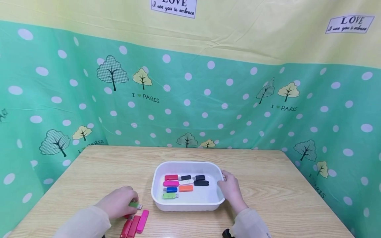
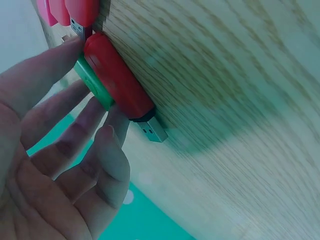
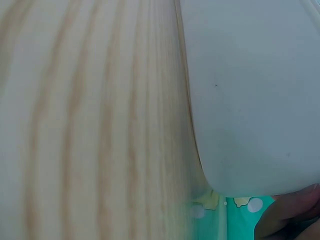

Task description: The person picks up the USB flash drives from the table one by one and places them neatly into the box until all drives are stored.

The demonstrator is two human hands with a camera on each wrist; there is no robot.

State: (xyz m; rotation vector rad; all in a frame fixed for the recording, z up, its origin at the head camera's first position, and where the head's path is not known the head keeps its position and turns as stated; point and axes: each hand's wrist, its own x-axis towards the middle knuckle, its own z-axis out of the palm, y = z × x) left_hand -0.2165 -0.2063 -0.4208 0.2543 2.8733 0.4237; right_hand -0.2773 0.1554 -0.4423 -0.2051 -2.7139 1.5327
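My left hand pinches a green USB flash drive just above the table, left of a white plastic bin. In the left wrist view the green drive lies between thumb and fingertips, beside a red USB flash drive with its metal plug bare. Two more red drives and a pink drive lie close by the hand. At the bin's right end, my right hand grips the rim; the right wrist view shows the bin's wall and only part of that hand.
Inside the bin, several USB drives lie in rows, among them a blue one, an orange one and a green one. The bin stands on a wood-grain table. A green and yellow patterned curtain hangs behind it.
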